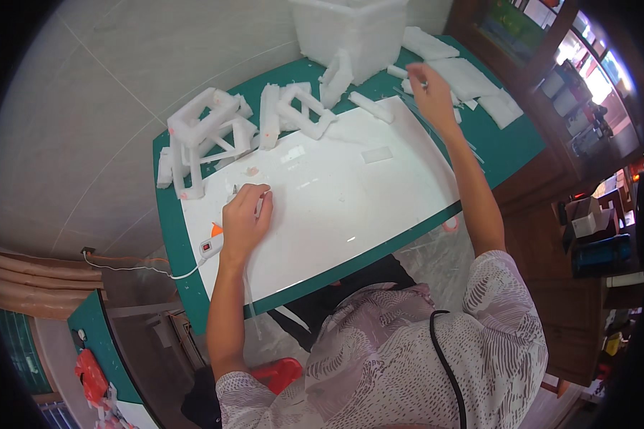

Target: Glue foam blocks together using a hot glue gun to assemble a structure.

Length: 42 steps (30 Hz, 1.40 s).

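Note:
My left hand (245,220) is closed over the body of a white hot glue gun (210,247) lying on its side on the white board. The gun's orange trigger, red switch and nozzle tip show beside the hand; the rest is hidden under it. A clear glue stick trails behind, past my wrist. My right hand (431,91) hovers over the far right of the table, fingers curled together. Whatever is between them is too small to make out. Beneath it lie small white foam strips (456,113) and, alongside, thin clear sticks (472,149).
A white board (336,222) covers much of the green table (515,146). White foam frames (200,118) and an open foam frame (304,114) stand along its far edge. Behind them is a large white foam box (350,36). A white cord (150,269) runs to a wall socket.

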Motion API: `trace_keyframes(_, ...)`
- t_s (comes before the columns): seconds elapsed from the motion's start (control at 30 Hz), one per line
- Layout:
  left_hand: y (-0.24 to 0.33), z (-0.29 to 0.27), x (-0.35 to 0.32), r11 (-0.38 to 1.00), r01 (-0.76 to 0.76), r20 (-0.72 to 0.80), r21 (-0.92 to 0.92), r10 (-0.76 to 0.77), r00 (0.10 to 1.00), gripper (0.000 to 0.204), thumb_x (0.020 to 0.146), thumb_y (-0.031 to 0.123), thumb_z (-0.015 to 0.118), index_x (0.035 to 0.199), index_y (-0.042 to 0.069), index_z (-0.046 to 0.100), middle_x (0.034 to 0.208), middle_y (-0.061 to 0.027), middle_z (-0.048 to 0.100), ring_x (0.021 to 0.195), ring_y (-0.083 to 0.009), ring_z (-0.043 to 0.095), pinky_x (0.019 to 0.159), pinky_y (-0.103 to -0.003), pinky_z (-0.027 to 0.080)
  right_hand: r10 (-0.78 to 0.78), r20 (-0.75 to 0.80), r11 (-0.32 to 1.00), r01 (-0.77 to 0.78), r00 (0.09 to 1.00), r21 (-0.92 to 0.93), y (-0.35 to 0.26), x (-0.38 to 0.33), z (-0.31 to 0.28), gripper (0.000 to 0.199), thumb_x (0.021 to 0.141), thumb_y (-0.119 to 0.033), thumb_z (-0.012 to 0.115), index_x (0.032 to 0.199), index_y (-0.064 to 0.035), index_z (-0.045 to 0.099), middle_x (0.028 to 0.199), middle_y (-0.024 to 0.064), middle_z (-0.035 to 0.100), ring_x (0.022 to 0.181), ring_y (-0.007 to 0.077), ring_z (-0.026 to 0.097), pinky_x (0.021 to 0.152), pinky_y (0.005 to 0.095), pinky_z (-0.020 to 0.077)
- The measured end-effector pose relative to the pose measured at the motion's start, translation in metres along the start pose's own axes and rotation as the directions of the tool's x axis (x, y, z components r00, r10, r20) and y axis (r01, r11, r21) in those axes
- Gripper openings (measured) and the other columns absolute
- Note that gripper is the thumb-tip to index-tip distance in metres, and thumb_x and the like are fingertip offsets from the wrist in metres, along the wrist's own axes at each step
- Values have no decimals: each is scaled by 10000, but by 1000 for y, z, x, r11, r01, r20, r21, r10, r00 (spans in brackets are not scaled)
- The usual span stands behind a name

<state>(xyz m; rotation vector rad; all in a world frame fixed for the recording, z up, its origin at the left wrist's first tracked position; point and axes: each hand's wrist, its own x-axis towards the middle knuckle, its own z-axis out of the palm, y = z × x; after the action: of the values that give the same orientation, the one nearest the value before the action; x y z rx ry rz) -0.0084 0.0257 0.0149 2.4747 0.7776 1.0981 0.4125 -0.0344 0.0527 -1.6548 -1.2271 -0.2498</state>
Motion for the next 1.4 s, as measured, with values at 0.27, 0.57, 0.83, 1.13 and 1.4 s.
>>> trace_keyframes(0.27, -6, 3, -2, 999, 43, -14, -20, -43, 999, 76, 848, 15, 673, 923, 1, 662, 800, -97, 638, 543, -188, 539, 513, -286, 435, -122, 521, 992, 115, 845, 45, 2, -85, 25, 283, 858, -149, 683, 1125, -61, 655, 1201, 148, 624, 1185, 342, 536, 1069, 408, 389)
trace_keyframes(0.57, -1, 5, 0, 999, 51, -19, -7, -52, 998, 77, 852, 4, 668, 928, -6, 667, 785, -100, 638, 535, -156, 526, 505, -273, 427, 52, 786, 967, -228, 616, 115, -80, -43, 79, 588, 877, -195, 671, 1416, -81, 467, 985, 145, 697, 946, 275, 667, 856, 355, 505)
trace_keyframes(0.83, -5, 2, -2, 1000, 28, -12, 12, -28, 1000, 72, 842, 11, 675, 913, 11, 665, 786, -96, 642, 541, -191, 556, 507, -281, 447, 75, 777, 973, -215, 625, 80, -61, -43, 122, 558, 861, -286, 683, 1353, -73, 530, 923, 107, 726, 885, 249, 682, 812, 337, 497)
trace_keyframes(1.13, -6, 1, -3, 999, -37, -20, -5, 37, 999, 79, 846, -10, 675, 924, -5, 662, 749, -95, 618, 545, -148, 536, 516, -260, 435, 37, 717, 979, -169, 696, 113, -87, -26, 98, 488, 865, -261, 675, 1299, -70, 559, 936, 102, 725, 906, 235, 672, 826, 336, 497)
trace_keyframes(1.4, -5, 3, -2, 999, -32, -45, 8, 32, 998, 67, 845, -13, 675, 912, -5, 666, 744, -93, 625, 535, -150, 538, 510, -263, 435, -46, 576, 959, -126, 816, 254, -93, -5, 105, 695, 890, -230, 660, 1511, -137, 361, 1083, 124, 711, 897, 259, 684, 851, 356, 515)
